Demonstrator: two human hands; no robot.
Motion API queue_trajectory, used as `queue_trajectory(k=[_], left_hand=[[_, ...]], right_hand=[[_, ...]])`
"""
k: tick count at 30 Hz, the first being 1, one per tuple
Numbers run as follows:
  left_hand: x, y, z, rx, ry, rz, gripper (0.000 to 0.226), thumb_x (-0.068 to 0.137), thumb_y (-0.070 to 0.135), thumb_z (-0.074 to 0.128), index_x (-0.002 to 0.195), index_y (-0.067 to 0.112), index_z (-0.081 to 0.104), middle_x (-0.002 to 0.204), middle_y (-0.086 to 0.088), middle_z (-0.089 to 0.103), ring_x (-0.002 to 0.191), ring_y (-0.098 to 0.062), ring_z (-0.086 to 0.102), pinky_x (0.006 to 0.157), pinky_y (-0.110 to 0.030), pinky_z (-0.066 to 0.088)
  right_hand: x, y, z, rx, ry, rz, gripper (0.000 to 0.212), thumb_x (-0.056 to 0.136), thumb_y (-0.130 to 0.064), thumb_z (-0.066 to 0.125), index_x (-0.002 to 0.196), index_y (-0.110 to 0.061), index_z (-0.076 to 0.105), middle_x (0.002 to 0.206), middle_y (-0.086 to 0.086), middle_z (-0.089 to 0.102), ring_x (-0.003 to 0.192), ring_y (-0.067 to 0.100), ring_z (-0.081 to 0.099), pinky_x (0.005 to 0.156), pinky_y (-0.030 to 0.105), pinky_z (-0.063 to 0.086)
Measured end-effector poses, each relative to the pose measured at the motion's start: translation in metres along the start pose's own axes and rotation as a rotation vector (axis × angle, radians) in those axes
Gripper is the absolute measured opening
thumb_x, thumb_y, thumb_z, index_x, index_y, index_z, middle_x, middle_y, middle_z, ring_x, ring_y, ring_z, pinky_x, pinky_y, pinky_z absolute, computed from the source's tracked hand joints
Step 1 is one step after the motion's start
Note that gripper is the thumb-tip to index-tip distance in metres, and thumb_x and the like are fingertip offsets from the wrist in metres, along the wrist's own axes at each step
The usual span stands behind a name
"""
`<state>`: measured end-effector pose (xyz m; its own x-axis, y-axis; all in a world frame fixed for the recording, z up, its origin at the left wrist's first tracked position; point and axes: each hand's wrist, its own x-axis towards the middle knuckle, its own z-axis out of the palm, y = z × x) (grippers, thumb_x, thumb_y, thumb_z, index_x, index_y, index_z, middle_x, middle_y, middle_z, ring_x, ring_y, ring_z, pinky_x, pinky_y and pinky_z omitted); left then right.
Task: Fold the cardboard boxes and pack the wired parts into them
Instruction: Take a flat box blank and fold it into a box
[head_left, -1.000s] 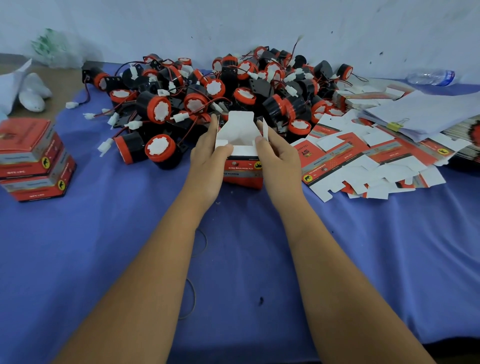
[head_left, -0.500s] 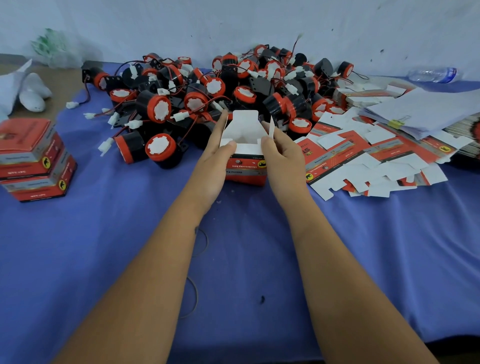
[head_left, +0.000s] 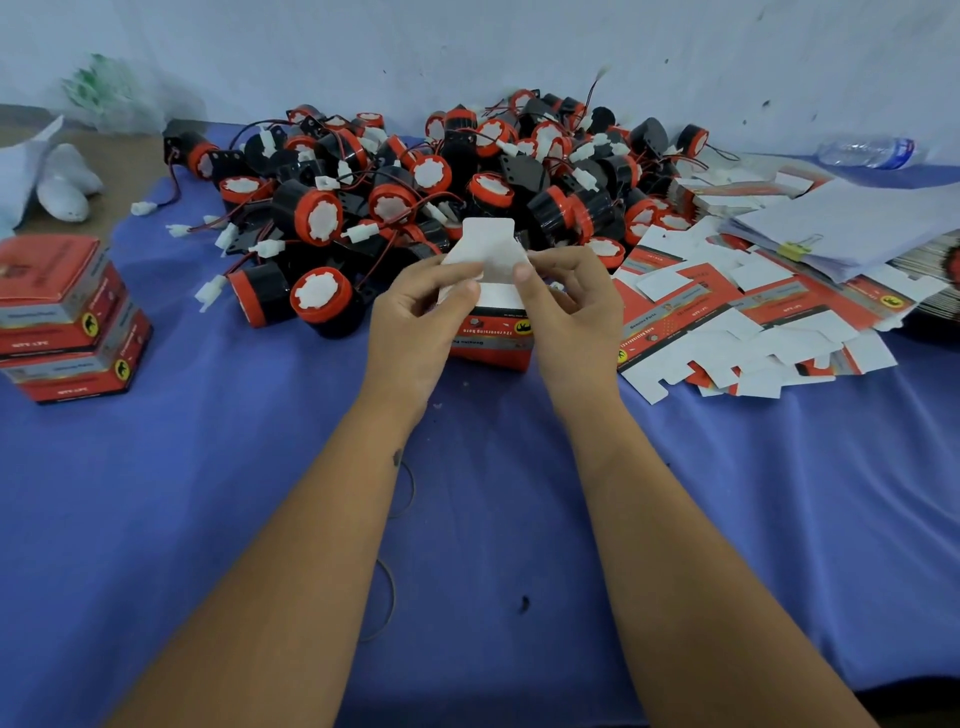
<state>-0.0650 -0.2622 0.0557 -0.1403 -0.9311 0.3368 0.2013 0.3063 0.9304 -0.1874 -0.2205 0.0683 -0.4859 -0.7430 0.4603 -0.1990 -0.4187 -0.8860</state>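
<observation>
A small red cardboard box (head_left: 493, 340) with white flaps stands on the blue cloth in the middle. My left hand (head_left: 415, 322) grips its left side and pinches a white flap. From the right, my right hand (head_left: 569, 317) pinches the other flap, its thumb on top. The tall white top flap (head_left: 488, 241) still stands up behind the fingers. A big pile of black and red wired parts (head_left: 441, 192) lies just behind the box. Flat unfolded boxes (head_left: 727, 317) are spread to the right.
Two closed red boxes (head_left: 67, 317) are stacked at the left edge. A clipped sheaf of white papers (head_left: 852, 223) lies at the right, a plastic bottle (head_left: 867, 151) behind it. White bags (head_left: 52, 176) sit at far left. Thin rubber bands (head_left: 387, 597) lie between my forearms.
Both hands moved from the box's sides up onto its top, and their fingers folded the side flaps inward over the opening. The box stayed in place.
</observation>
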Motion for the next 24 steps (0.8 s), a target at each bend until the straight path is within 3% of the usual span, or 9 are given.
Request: queue_trajectory(k=[3, 5, 7, 9, 11, 14, 17, 21, 24], left_hand=[[0.000, 0.002, 0.000, -0.064, 0.012, -0.094, 0.023, 0.095, 0.027, 0.056, 0.092, 0.028, 0.078, 0.115, -0.001, 0.070, 0.111, -0.020, 0.065, 0.093, -0.041, 0.054], [0.001, 0.003, 0.001, -0.067, 0.009, -0.094, 0.025, 0.101, 0.022, 0.050, 0.096, 0.026, 0.074, 0.110, 0.001, 0.072, 0.103, -0.017, 0.067, 0.087, -0.038, 0.055], [0.002, 0.003, 0.002, -0.120, 0.016, -0.087, 0.023, 0.101, 0.014, 0.048, 0.108, 0.031, 0.063, 0.109, 0.003, 0.069, 0.094, -0.014, 0.066, 0.080, -0.032, 0.055], [0.005, 0.004, 0.002, -0.213, 0.028, -0.139, 0.035, 0.099, 0.010, 0.047, 0.117, 0.040, 0.052, 0.118, -0.005, 0.064, 0.095, -0.017, 0.066, 0.077, -0.032, 0.056], [0.006, 0.006, 0.001, -0.231, -0.005, -0.167, 0.043, 0.099, 0.009, 0.043, 0.120, 0.045, 0.053, 0.123, -0.006, 0.064, 0.099, -0.018, 0.067, 0.075, -0.029, 0.056], [0.008, 0.005, 0.001, -0.193, -0.065, -0.157, 0.042, 0.099, 0.007, 0.037, 0.111, 0.036, 0.064, 0.109, 0.008, 0.072, 0.095, -0.010, 0.069, 0.072, -0.025, 0.055], [0.009, 0.003, 0.003, -0.186, -0.019, -0.177, 0.040, 0.099, 0.007, 0.038, 0.099, 0.035, 0.067, 0.102, 0.008, 0.070, 0.087, -0.007, 0.068, 0.069, -0.025, 0.055], [0.005, 0.003, 0.003, -0.124, -0.021, -0.133, 0.036, 0.099, 0.011, 0.040, 0.084, 0.033, 0.065, 0.088, 0.012, 0.068, 0.077, -0.005, 0.065, 0.062, -0.024, 0.053], [0.005, 0.002, 0.005, -0.085, 0.017, -0.139, 0.037, 0.099, 0.014, 0.041, 0.077, 0.033, 0.062, 0.092, 0.006, 0.064, 0.080, -0.010, 0.061, 0.062, -0.025, 0.050]], right_hand=[[0.000, 0.001, -0.002, 0.014, -0.042, 0.028, 0.011, 0.092, -0.013, 0.067, 0.082, -0.016, 0.064, 0.082, -0.002, 0.065, 0.076, 0.006, 0.061, 0.070, 0.024, 0.051], [0.000, 0.002, -0.001, 0.007, -0.072, 0.055, 0.019, 0.095, -0.017, 0.063, 0.076, -0.013, 0.061, 0.073, -0.005, 0.061, 0.071, 0.006, 0.056, 0.066, 0.023, 0.048], [0.000, 0.002, 0.002, 0.024, -0.089, 0.097, 0.017, 0.098, -0.016, 0.057, 0.082, -0.011, 0.060, 0.070, -0.011, 0.061, 0.069, 0.001, 0.057, 0.061, 0.018, 0.047], [-0.001, 0.002, 0.005, 0.103, -0.097, 0.170, 0.010, 0.098, -0.012, 0.054, 0.093, -0.020, 0.057, 0.074, -0.015, 0.065, 0.070, 0.000, 0.061, 0.059, 0.018, 0.050], [0.000, 0.002, 0.007, 0.195, -0.094, 0.234, 0.027, 0.098, -0.008, 0.052, 0.105, -0.034, 0.054, 0.084, -0.016, 0.069, 0.075, 0.003, 0.066, 0.062, 0.022, 0.054], [0.002, 0.001, 0.009, 0.179, -0.140, 0.200, 0.038, 0.099, -0.003, 0.044, 0.112, -0.034, 0.060, 0.107, -0.010, 0.067, 0.091, 0.005, 0.064, 0.075, 0.024, 0.054], [0.000, 0.002, 0.010, 0.230, -0.121, 0.225, 0.034, 0.102, -0.007, 0.042, 0.098, -0.032, 0.066, 0.094, -0.018, 0.066, 0.081, -0.003, 0.062, 0.067, 0.018, 0.052], [0.000, 0.002, 0.008, 0.182, -0.162, 0.185, 0.024, 0.102, -0.008, 0.040, 0.097, -0.015, 0.063, 0.095, -0.005, 0.061, 0.078, -0.001, 0.058, 0.061, 0.017, 0.049], [0.000, 0.002, 0.008, 0.166, -0.150, 0.204, 0.025, 0.100, -0.006, 0.040, 0.091, -0.014, 0.061, 0.100, -0.001, 0.060, 0.077, -0.004, 0.058, 0.059, 0.016, 0.049]])
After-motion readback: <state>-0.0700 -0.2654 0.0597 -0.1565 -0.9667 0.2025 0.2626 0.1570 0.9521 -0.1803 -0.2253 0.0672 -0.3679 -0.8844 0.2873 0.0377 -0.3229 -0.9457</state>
